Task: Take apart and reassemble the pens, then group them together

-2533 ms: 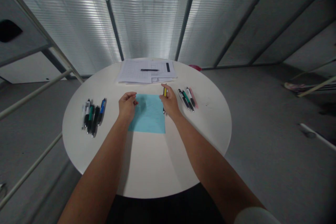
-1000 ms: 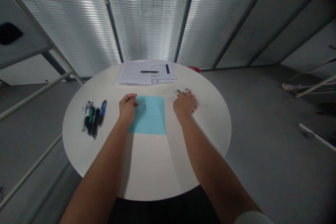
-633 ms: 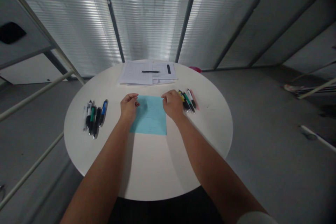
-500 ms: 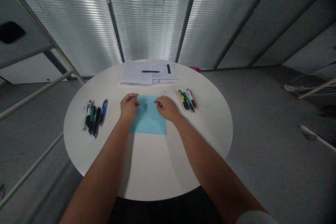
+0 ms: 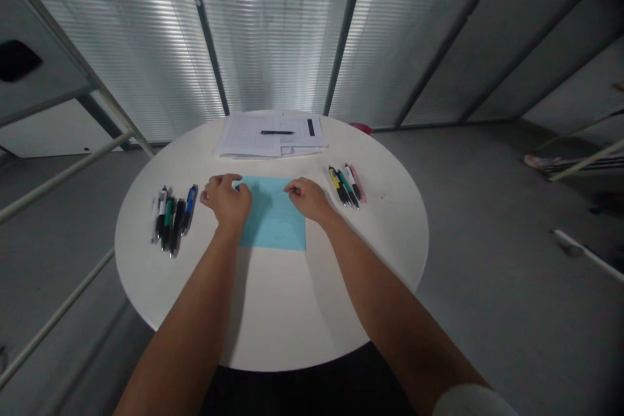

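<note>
The blue pen (image 5: 190,200) lies just left of the left hand (image 5: 227,201) (the nearer one), its long axis pointing roughly toward the near edge of the counter (image 5: 283,305). That hand is loosely spread, seemingly empty, over the light-blue sheet's (image 5: 275,224) far-left corner; the right hand (image 5: 309,199) curls near its far-right corner, contents unclear.

Both my forearms (image 5: 195,312) stretch forward, my left hand (image 5: 228,202) palm down, fingers (image 5: 229,178) parted and curved; my right hand (image 5: 311,200) angles inward, fingers curled!
</note>
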Action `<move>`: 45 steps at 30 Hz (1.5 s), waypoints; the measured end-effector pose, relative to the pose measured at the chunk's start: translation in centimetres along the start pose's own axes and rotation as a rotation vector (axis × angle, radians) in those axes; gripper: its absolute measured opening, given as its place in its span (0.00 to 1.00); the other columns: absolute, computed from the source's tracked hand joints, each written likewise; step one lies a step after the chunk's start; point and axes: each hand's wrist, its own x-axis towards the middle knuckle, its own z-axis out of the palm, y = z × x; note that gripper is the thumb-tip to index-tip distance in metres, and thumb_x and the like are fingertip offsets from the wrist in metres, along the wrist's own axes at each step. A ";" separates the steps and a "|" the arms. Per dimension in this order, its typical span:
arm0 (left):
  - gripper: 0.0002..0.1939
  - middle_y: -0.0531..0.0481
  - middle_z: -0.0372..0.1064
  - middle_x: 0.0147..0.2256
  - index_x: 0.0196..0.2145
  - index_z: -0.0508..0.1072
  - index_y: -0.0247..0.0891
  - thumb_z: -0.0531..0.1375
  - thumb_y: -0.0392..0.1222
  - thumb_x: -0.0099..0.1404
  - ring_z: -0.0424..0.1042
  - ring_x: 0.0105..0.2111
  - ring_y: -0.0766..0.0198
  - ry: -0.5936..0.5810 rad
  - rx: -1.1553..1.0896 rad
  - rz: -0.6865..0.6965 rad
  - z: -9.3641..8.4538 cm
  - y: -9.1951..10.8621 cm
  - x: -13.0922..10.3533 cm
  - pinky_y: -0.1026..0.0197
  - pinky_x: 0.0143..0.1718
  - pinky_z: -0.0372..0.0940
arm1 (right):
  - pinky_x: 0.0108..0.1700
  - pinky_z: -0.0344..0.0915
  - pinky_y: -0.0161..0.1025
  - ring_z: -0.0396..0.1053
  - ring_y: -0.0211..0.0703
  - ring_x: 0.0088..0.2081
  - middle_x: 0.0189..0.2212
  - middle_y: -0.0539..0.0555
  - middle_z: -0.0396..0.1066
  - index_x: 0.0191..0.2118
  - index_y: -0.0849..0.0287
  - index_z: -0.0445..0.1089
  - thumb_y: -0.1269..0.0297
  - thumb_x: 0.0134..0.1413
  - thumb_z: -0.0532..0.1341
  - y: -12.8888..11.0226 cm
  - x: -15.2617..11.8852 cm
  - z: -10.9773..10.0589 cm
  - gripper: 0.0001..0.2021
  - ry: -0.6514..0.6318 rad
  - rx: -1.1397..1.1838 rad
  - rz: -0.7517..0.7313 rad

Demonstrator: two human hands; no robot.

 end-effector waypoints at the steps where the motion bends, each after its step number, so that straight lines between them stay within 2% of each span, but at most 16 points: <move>1: 0.12 0.42 0.67 0.43 0.36 0.75 0.41 0.56 0.36 0.55 0.64 0.50 0.49 0.022 0.063 0.006 -0.1 -0.1 0.0 0.40 0.57 0.46 | 0.42 0.63 0.37 0.68 0.40 0.36 0.34 0.52 0.73 0.36 0.56 0.76 0.74 0.51 0.57 0.0 0.0 0.0 0.11 0.001 0.000 0.003; 4: 0.11 0.40 0.66 0.46 0.37 0.75 0.40 0.57 0.39 0.56 0.60 0.54 0.44 0.035 0.172 -0.034 -0.2 -0.6 0.0 0.36 0.57 0.42 | 0.42 0.63 0.37 0.68 0.40 0.36 0.34 0.52 0.73 0.36 0.56 0.76 0.75 0.51 0.57 0.0 0.0 0.0 0.12 0.004 0.001 0.009; 9: 0.12 0.36 0.66 0.46 0.38 0.75 0.39 0.58 0.42 0.56 0.61 0.52 0.41 -0.055 0.218 -0.155 -0.1 -0.9 0.2 0.34 0.55 0.45 | 0.42 0.63 0.37 0.68 0.40 0.36 0.35 0.52 0.73 0.36 0.56 0.76 0.75 0.50 0.58 0.0 0.0 -0.1 0.12 0.001 0.012 0.003; 12: 0.12 0.37 0.66 0.46 0.38 0.76 0.39 0.56 0.41 0.57 0.62 0.51 0.43 -0.027 0.224 -0.130 0.0 -0.7 0.2 0.37 0.54 0.47 | 0.42 0.63 0.37 0.68 0.40 0.36 0.34 0.52 0.73 0.35 0.56 0.76 0.75 0.50 0.57 -0.1 0.0 -0.1 0.12 0.000 0.015 -0.001; 15: 0.12 0.39 0.67 0.46 0.37 0.76 0.40 0.56 0.40 0.57 0.62 0.52 0.44 0.019 0.254 -0.091 0.0 -0.6 0.1 0.39 0.56 0.45 | 0.42 0.63 0.37 0.68 0.40 0.36 0.34 0.52 0.73 0.35 0.56 0.76 0.75 0.50 0.57 -0.2 0.0 -0.1 0.12 0.008 0.013 -0.005; 20: 0.12 0.36 0.67 0.46 0.37 0.76 0.38 0.55 0.41 0.58 0.61 0.51 0.42 -0.031 0.288 -0.134 -0.3 -0.6 0.1 0.38 0.53 0.47 | 0.44 0.64 0.37 0.69 0.40 0.38 0.35 0.52 0.73 0.35 0.56 0.76 0.76 0.50 0.57 -0.3 -0.2 -0.2 0.12 0.009 0.016 0.007; 28: 0.13 0.36 0.67 0.45 0.38 0.75 0.37 0.53 0.41 0.60 0.61 0.51 0.42 -0.033 0.322 -0.153 -0.6 -0.6 0.1 0.37 0.52 0.47 | 0.44 0.64 0.37 0.68 0.40 0.38 0.35 0.52 0.73 0.36 0.56 0.76 0.75 0.51 0.57 -0.1 -0.1 -0.2 0.12 -0.011 0.012 0.013; 32: 0.11 0.38 0.67 0.44 0.37 0.74 0.39 0.53 0.40 0.59 0.60 0.51 0.43 -0.016 0.305 -0.095 -0.6 -0.5 0.0 0.38 0.53 0.47 | 0.44 0.64 0.38 0.69 0.40 0.39 0.35 0.52 0.74 0.36 0.56 0.76 0.75 0.50 0.57 -0.1 0.0 -0.1 0.12 -0.001 0.012 0.005; 34: 0.10 0.36 0.66 0.45 0.36 0.74 0.39 0.55 0.39 0.57 0.60 0.50 0.42 -0.025 0.273 -0.117 -0.7 -0.6 0.0 0.38 0.52 0.48 | 0.44 0.64 0.38 0.69 0.41 0.39 0.35 0.52 0.74 0.36 0.56 0.76 0.75 0.51 0.57 -0.1 -0.1 0.0 0.12 0.007 0.017 0.003; 40: 0.15 0.34 0.62 0.49 0.41 0.73 0.39 0.55 0.33 0.55 0.60 0.50 0.43 -0.028 0.192 -0.128 -0.4 -1.6 0.1 0.43 0.47 0.54 | 0.43 0.63 0.38 0.68 0.40 0.38 0.35 0.52 0.74 0.36 0.56 0.76 0.75 0.51 0.57 -0.2 -0.1 -0.1 0.12 -0.008 0.017 0.015; 45: 0.16 0.35 0.67 0.44 0.44 0.73 0.40 0.52 0.34 0.60 0.64 0.46 0.43 -0.148 0.224 -0.103 -0.2 -1.9 0.4 0.44 0.43 0.55 | 0.42 0.63 0.38 0.68 0.40 0.36 0.34 0.52 0.73 0.36 0.56 0.76 0.75 0.50 0.57 -0.3 -0.1 -0.2 0.12 -0.004 0.016 0.018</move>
